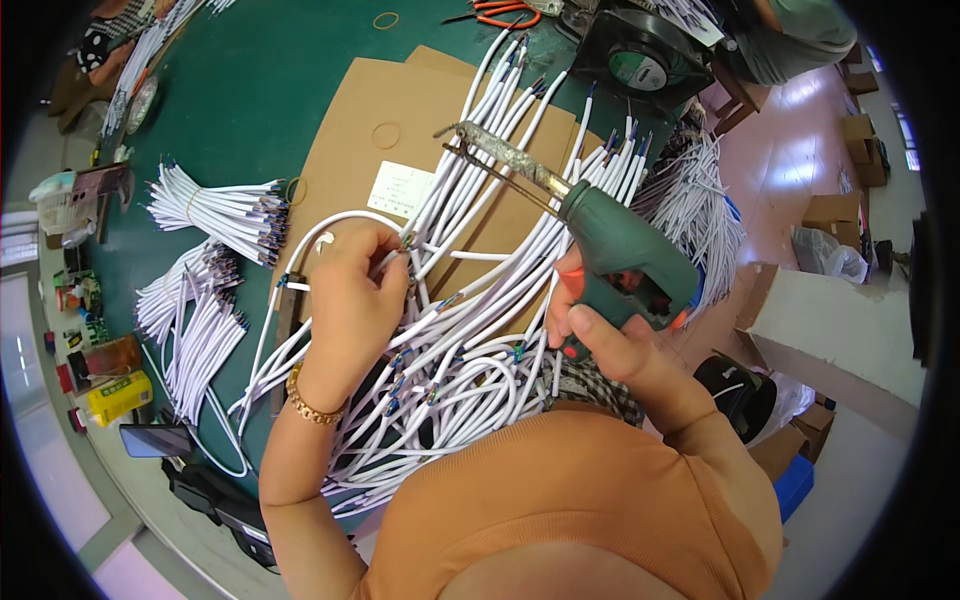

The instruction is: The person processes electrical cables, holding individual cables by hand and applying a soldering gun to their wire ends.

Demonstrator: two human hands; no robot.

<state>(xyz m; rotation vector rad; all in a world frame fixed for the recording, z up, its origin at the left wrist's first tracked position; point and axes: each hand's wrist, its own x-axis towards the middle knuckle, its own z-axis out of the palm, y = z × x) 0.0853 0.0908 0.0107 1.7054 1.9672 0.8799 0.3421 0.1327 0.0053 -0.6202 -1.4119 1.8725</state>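
the person's left hand is over the middle of the green surface, its thumb and forefinger pressed together with hardly any gap, pinching one white cable at its end, where coloured wires show. exactly how the other fingers sit cannot be told. a gold bracelet circles that wrist.

the right hand, toward the right edge, is curled firmly around the handle of a green soldering gun, the forefinger at its orange trigger. the metal barrel slants toward the far edge, its tip above the cables and apart from the left fingertips.

the loose white cables sprawl in a tangle from the near edge past the middle, many reaching across a sheet of cardboard. on the cardboard lie a white label and a rubber band. along the left edge are bundled cables. a black fan is by the far right corner, with orange-handled pliers at the far edge.
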